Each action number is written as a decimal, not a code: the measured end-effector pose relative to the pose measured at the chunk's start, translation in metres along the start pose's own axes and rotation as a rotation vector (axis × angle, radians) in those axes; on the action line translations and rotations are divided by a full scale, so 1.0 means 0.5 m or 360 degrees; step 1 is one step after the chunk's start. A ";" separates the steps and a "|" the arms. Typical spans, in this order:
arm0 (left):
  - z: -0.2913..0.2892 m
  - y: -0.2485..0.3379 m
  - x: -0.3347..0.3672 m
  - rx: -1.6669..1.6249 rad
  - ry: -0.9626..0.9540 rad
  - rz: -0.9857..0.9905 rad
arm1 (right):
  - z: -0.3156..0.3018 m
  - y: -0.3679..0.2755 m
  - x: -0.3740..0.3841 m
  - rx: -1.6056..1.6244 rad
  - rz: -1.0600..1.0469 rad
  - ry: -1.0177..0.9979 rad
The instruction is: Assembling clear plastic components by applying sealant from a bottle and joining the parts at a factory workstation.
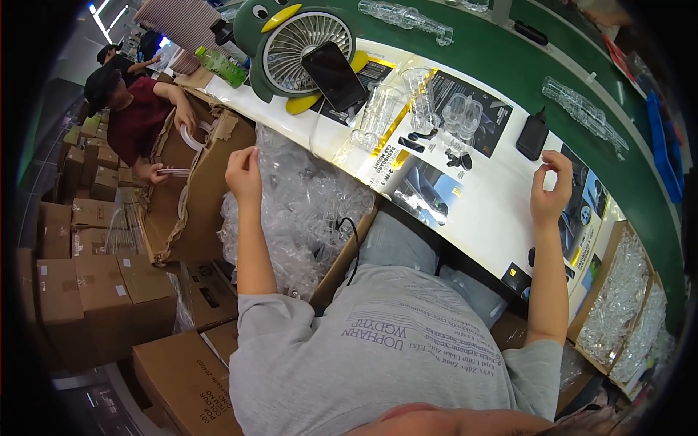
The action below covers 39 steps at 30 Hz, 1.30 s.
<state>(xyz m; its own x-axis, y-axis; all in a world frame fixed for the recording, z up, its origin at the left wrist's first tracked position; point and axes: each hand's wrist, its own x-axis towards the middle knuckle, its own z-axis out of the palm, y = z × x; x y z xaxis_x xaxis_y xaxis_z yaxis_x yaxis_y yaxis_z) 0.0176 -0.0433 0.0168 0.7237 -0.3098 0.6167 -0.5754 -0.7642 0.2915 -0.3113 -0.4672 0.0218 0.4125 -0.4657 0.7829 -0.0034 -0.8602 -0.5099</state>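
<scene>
My left hand (243,173) is raised above a carton full of clear plastic pieces (294,211), thumb and fingers pinched together. Anything between those fingertips is too small to make out. Over the right part of the white printed worktop (483,211) is my right hand (550,190), with thumb and forefinger curled into a loop. What it may hold cannot be made out. Just beyond it lies a black adapter-like block (533,135). Clear tubular parts (419,99) stand in the middle of the worktop, beside a clear lobed piece (462,116).
A green character-shaped fan (280,51) has a dark phone (334,76) leaning on it. Clear parts (585,112) lie on the green surface behind. Cartons of wrapped pieces (618,301) stand right, near a blue tray (664,145). A co-worker (138,116) handles pale rings over an open carton (207,196).
</scene>
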 end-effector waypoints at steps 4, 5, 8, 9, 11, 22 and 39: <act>0.012 -0.041 0.026 -0.1078 0.0069 -0.0462 | 0.003 0.002 -0.002 0.0004 0.0001 0.0001; 0.015 -0.045 0.034 -0.1625 0.0035 -0.0703 | 0.003 0.003 -0.001 0.0010 0.0000 -0.0002; 0.001 -0.070 0.051 -0.2256 0.0057 -0.0971 | -0.001 0.001 -0.003 0.0006 0.0024 -0.0022; -0.011 -0.089 0.056 -0.2345 0.0111 -0.1001 | -0.003 0.002 -0.004 0.0009 0.0045 -0.0031; -0.067 -0.135 0.059 -0.2951 -0.0287 -0.0608 | -0.003 0.002 -0.005 0.0021 0.0066 -0.0041; -0.085 -0.073 -0.099 0.0720 -0.1413 0.0029 | 0.002 0.004 0.000 0.0029 0.0031 -0.0052; -0.105 0.013 -0.043 0.0167 -0.0869 0.0019 | -0.001 0.004 -0.006 0.0041 0.0100 -0.0055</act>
<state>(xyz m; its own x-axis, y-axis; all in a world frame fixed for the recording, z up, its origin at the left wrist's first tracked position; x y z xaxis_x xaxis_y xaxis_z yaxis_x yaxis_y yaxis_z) -0.0215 -0.0121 0.0438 0.8258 -0.5456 0.1428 -0.5639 -0.8025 0.1951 -0.3130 -0.4677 0.0185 0.4434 -0.5107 0.7366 -0.0070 -0.8237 -0.5669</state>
